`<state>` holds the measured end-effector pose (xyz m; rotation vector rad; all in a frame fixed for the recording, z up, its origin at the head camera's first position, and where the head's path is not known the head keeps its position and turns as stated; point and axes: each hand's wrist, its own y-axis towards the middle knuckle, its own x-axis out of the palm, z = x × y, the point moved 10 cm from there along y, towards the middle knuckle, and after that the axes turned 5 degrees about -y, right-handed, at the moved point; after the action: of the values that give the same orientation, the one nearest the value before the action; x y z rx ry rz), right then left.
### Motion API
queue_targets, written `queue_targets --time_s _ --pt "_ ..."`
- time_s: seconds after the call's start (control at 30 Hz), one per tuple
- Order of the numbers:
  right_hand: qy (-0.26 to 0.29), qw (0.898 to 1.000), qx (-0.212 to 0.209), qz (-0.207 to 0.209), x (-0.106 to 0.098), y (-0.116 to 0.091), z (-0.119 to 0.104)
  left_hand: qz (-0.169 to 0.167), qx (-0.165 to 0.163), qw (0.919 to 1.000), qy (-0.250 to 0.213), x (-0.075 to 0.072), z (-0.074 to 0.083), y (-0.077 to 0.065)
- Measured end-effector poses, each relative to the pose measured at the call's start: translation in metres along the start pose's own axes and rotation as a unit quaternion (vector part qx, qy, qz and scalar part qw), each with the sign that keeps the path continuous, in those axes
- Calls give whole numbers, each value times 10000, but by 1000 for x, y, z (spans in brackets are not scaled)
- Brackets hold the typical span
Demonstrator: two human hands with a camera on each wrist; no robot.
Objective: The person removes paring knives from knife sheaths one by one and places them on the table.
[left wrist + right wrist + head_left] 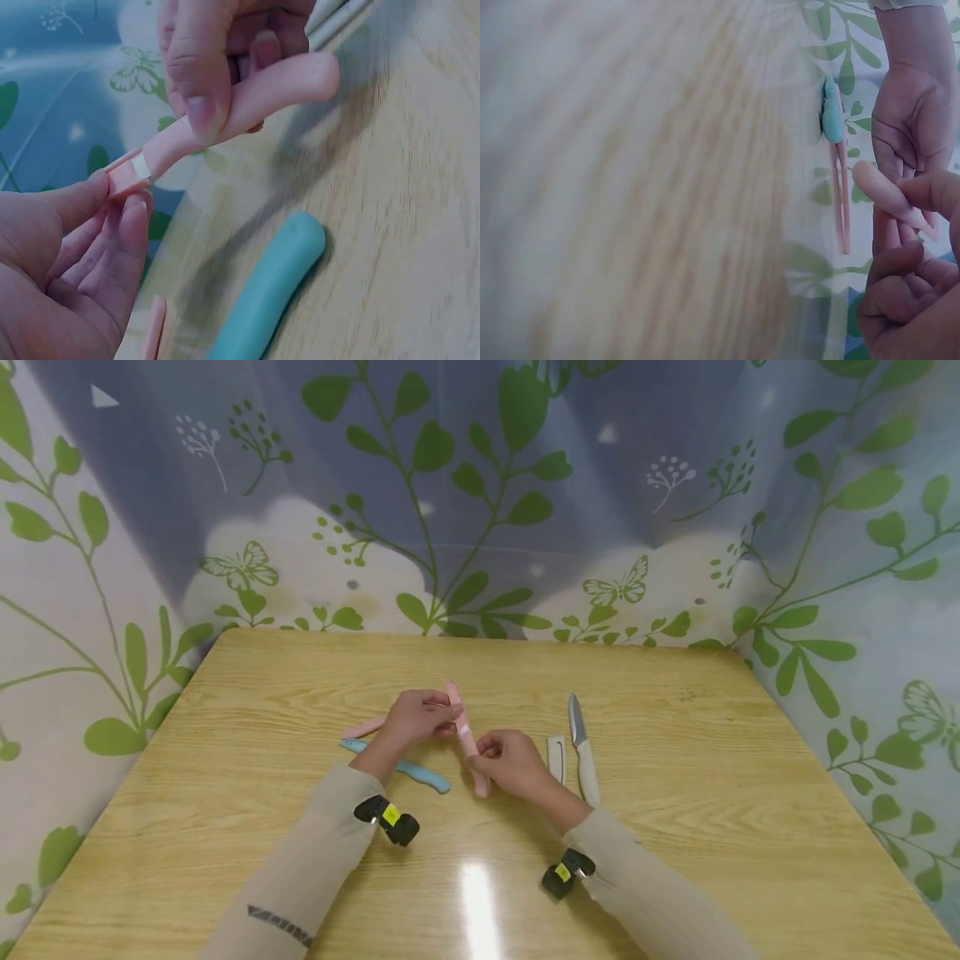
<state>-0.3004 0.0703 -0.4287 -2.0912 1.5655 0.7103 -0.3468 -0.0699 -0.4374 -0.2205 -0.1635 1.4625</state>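
A pink knife is held between both hands above the table, its handle (281,91) toward the right hand and its pink sheath (454,693) toward the left. My left hand (415,714) pinches the sheath between thumb and fingers. The handle is pinched by my right hand (513,762), thumb on top in the left wrist view. A short pale strip of blade (141,166) shows between handle and sheath; any more of the blade is hidden. Under the left wrist lies a blue knife (423,775), partly covered by the arm. Behind it is a flat pink strip (363,727).
Right of the right hand, a white-handled knife (587,772) lies with its grey blade pointing to the far side. A white sheath (556,758) is beside it, close to the right hand. Leaf-patterned cloth (480,568) hangs behind the wooden table (712,827).
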Motion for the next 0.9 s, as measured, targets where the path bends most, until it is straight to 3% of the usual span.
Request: queue_targets --time_s 0.2,0.5,0.67,0.9 --pt "81 9997 -81 -213 -4 -9 -1 -321 124 9990 -297 8 5 -8" --pt "1019 9915 189 -785 3 -20 0 -855 342 9913 -939 23 20 -27" --pt "1817 9766 280 -1113 10 -26 -4 -970 427 9900 -936 28 28 -37" --pt "2772 9469 -16 -1632 17 -32 -12 -1082 564 9881 -940 30 34 -44"
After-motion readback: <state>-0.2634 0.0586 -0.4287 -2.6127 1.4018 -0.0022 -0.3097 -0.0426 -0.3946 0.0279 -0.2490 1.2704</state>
